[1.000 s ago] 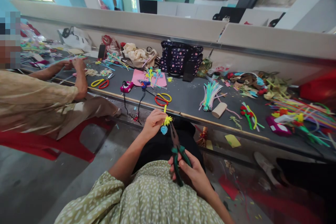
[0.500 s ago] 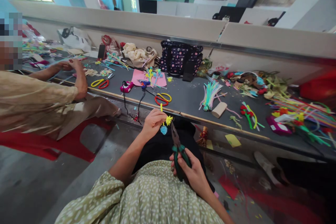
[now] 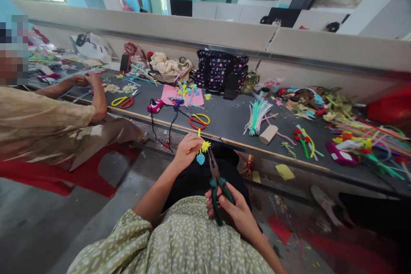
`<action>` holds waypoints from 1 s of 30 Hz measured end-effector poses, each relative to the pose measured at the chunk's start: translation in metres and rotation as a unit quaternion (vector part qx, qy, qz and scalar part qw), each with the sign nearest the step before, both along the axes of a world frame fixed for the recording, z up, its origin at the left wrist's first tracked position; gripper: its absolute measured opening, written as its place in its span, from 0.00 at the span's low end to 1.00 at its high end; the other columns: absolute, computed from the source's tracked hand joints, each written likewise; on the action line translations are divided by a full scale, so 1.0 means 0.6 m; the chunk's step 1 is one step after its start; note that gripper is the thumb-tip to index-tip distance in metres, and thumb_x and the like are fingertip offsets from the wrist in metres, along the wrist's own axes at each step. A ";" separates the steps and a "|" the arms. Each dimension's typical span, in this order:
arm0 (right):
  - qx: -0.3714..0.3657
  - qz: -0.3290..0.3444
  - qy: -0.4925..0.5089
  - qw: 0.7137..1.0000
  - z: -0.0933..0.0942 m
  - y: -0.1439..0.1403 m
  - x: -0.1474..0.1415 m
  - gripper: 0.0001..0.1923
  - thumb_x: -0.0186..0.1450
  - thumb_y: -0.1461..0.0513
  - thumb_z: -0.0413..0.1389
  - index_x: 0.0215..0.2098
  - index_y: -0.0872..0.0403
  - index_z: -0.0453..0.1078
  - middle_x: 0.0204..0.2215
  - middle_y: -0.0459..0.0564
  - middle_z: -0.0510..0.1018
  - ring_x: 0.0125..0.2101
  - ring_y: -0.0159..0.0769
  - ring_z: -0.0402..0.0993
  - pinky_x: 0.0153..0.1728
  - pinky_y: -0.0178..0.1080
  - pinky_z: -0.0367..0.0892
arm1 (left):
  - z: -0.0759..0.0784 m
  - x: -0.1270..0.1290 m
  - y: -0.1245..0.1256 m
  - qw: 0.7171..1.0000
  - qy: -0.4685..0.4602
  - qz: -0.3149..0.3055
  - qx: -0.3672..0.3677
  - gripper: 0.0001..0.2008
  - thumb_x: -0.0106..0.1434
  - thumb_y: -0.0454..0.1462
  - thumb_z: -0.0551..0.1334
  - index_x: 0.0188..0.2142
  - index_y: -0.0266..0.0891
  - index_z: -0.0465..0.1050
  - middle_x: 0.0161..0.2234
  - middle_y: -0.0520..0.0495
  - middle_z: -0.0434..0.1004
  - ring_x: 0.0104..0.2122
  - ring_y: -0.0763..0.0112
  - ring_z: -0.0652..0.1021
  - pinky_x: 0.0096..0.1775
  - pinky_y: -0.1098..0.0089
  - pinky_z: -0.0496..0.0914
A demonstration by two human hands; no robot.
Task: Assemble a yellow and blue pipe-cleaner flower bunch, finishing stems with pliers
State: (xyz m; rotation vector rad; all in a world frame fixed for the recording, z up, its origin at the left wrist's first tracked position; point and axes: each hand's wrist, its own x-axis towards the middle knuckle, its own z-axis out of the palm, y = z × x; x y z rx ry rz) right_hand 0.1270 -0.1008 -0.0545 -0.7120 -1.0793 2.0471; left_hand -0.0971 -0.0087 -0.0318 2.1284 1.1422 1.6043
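My left hand pinches a yellow pipe cleaner flower, whose stem pokes up above the fingers. Just below it hangs a small light-blue pipe cleaner flower. My right hand is wrapped round the green handles of long-nose pliers. The plier tips are right by the yellow flower; whether they touch it I cannot tell. Both hands are over my lap, in front of the table edge. On the table beyond lie scissors with red and yellow handles.
On the dark table are a blue glue gun, a pink box, a bundle of pipe cleaners, a cardboard tube and a patterned bag. A co-worker sits at the left.
The plier handles have spread wider apart in my right hand. My left hand and the flowers have barely shifted.
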 end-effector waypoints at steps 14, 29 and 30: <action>0.012 -0.003 -0.018 1.000 -0.006 0.000 0.002 0.13 0.64 0.53 0.59 0.37 0.53 0.65 0.36 0.50 0.78 0.24 0.31 0.75 0.26 0.35 0.71 | 0.006 0.002 -0.004 1.000 0.013 -0.013 -0.011 0.10 0.66 0.37 0.56 0.33 0.38 0.75 0.32 0.44 0.77 0.35 0.65 0.72 0.39 0.63 0.68; 0.063 -0.090 -0.128 0.986 0.000 -0.001 -0.005 0.16 0.62 0.50 0.60 0.35 0.54 0.67 0.36 0.52 0.78 0.24 0.30 0.72 0.24 0.33 0.71 | 0.005 0.002 -0.006 0.999 0.032 0.009 -0.003 0.10 0.66 0.35 0.56 0.33 0.39 0.76 0.32 0.44 0.77 0.35 0.65 0.72 0.38 0.62 0.68; 0.056 -0.079 -0.114 0.989 0.000 0.000 -0.003 0.15 0.62 0.51 0.60 0.35 0.54 0.66 0.37 0.53 0.78 0.25 0.30 0.73 0.25 0.34 0.72 | 0.005 0.002 -0.004 1.000 0.030 0.008 -0.006 0.10 0.66 0.36 0.56 0.33 0.39 0.76 0.32 0.44 0.77 0.35 0.65 0.72 0.38 0.62 0.68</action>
